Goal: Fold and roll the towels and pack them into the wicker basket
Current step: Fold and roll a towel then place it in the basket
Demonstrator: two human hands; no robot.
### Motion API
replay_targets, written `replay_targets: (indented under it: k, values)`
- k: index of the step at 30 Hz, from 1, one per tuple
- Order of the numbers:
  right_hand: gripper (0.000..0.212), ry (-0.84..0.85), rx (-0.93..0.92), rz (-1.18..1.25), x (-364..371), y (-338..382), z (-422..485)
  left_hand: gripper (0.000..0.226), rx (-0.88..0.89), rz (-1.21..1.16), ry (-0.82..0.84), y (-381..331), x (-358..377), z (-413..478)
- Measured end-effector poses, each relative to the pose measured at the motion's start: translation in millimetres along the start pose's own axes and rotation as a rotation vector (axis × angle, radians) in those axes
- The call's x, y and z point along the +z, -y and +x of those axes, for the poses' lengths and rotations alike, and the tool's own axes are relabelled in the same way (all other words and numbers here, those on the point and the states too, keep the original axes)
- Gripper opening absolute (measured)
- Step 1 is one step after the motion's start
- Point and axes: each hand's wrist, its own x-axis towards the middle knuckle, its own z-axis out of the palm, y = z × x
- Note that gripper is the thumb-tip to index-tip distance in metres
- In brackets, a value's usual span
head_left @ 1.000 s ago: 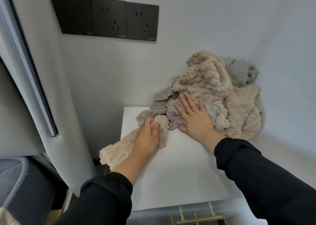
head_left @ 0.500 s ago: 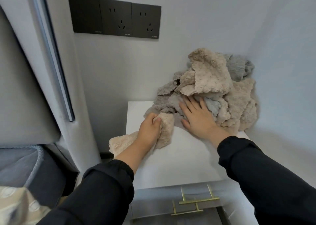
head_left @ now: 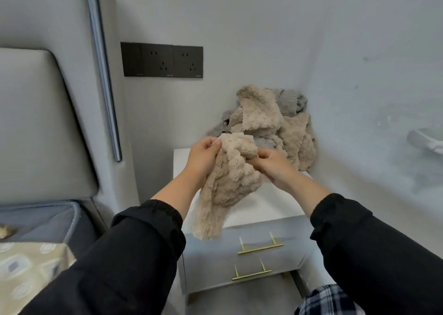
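Observation:
A fluffy beige towel (head_left: 230, 180) hangs crumpled in the air above the white nightstand top (head_left: 259, 204). My left hand (head_left: 203, 156) pinches its upper left edge. My right hand (head_left: 273, 163) grips its upper right part. The towel's lower end droops over the nightstand's front edge. Behind it, a pile of beige and grey towels (head_left: 273, 120) lies in the back corner of the nightstand against the wall. No wicker basket is in view.
The grey nightstand has two drawers with brass handles (head_left: 260, 248). A padded headboard (head_left: 36, 127) and a bed with patterned bedding (head_left: 26, 266) lie to the left. Black wall sockets (head_left: 163, 59) sit above. Walls close in behind and on the right.
My left hand has lifted the beige towel off the nightstand. My right hand left the pile and took hold of the same towel. The view has pulled back.

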Motion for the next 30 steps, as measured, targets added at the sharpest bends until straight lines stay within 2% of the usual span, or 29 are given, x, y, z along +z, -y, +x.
replay_targets:
  k: [4,7,9,10,12,15,17,19,21,24,25,27,30]
  values:
    - [0.002,-0.090,0.026,0.096,-15,30,-28,0.021,-0.004,0.148,-0.006,-13,0,-13]
    - [0.014,-0.152,0.025,0.031,-24,47,-43,0.013,0.074,0.295,-0.039,-19,4,-22]
    - [0.020,-0.211,0.024,0.003,-27,56,-51,0.012,0.135,0.241,-0.067,-30,9,-32]
    - [0.016,-0.238,0.024,0.021,-28,60,-56,0.012,0.158,0.191,-0.036,-36,11,-38]
    - [0.013,-0.255,0.036,0.087,-30,66,-61,0.011,0.173,0.120,0.127,-46,18,-48]
    - [0.010,-0.202,0.040,0.217,-32,69,-66,0.029,0.152,0.158,0.344,-47,30,-57]
    - [0.010,-0.137,0.020,0.293,-32,68,-70,0.044,0.144,0.185,0.359,-41,38,-55]
    - [0.024,-0.050,0.024,0.470,-32,64,-70,0.038,0.155,0.146,0.339,-36,44,-55]
    - [0.032,-0.038,0.065,0.611,-31,61,-67,0.025,0.146,0.093,0.284,-32,50,-58]
    - [0.020,-0.082,0.093,0.511,-27,59,-63,0.014,0.128,0.069,0.225,-27,58,-61]
    - [0.021,-0.107,0.085,0.450,-26,57,-62,0.009,0.110,0.066,0.211,-26,60,-62]
    - [0.023,-0.103,0.063,0.357,-26,56,-64,0.014,0.051,0.040,0.177,-26,63,-65]
    - [0.024,-0.081,0.054,0.304,-30,54,-66,0.011,-0.021,-0.023,0.172,-29,63,-68]
